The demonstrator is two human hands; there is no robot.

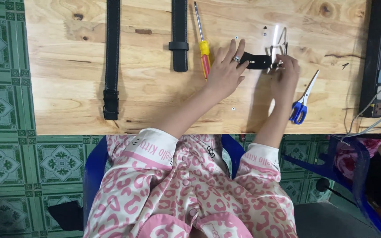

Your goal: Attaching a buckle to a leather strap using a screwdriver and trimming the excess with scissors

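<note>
A short black belt end (255, 61) lies flat on the bench (146, 97), pinned between my two sets of fingers. A silver metal buckle (278, 48) sits at its right tip, its frame tilted upward.

A pale wooden table (155, 101) with dark knots carries everything. A yellow-handled screwdriver (203, 46) lies near its middle. Just left of the screwdriver lies a short black belt strap (179, 35), and further left a longer black belt strap (111, 57). Right of the screwdriver lies a black belt end with a metal buckle (261, 61). Far right are blue-handled scissors (303, 99) and a black power strip (375, 57).
</note>
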